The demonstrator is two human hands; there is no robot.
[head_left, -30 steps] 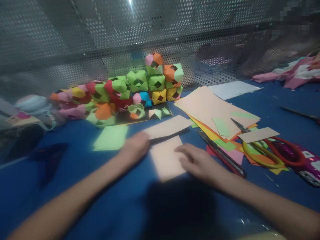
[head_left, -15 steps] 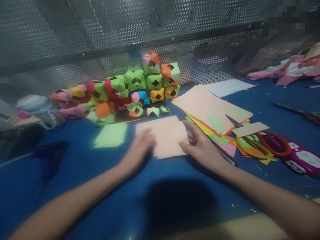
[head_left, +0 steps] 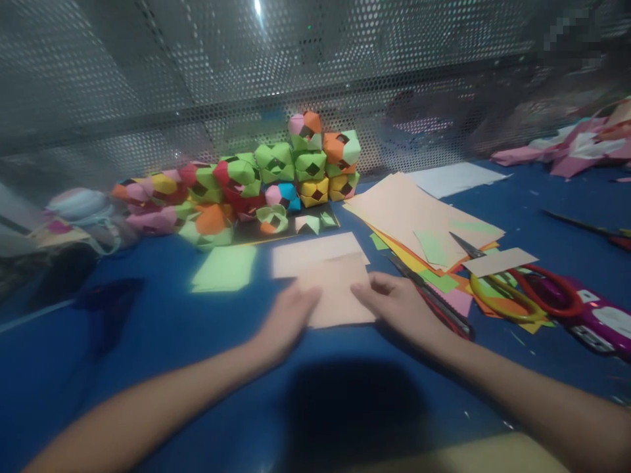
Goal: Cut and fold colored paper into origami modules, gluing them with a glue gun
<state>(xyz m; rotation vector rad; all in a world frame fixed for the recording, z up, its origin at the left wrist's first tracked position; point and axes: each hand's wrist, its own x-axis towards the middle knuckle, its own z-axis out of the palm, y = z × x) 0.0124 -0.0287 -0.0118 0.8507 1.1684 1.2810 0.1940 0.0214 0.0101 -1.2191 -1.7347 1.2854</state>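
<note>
A square of peach paper (head_left: 340, 299) lies on the blue table between my hands. My left hand (head_left: 290, 315) grips its left edge, the thumb over the top, slightly blurred. On the opposite edge, my right hand (head_left: 397, 299) has its thumb on the paper and its fingers curled at the side. Whether this is one sheet or a thin stack, I cannot tell. Just behind, partly covered by it, rests another pale peach piece of paper (head_left: 300, 256). To the left sits a light green stack of paper (head_left: 227, 268).
Several folded paper blocks (head_left: 273, 161) are piled at the back against a perforated metal panel (head_left: 221, 112). Large peach sheets (head_left: 409, 203), yellow-and-red-handled scissors (head_left: 547, 289), paper scraps and a dark, long-bladed tool (head_left: 438, 302) lie to the right. A purple device (head_left: 601, 318) is farther right.
The front peach paper has moved toward me, uncovering more of the piece behind it. My left hand has come down and right onto its edge; my right thumb now presses on it.
</note>
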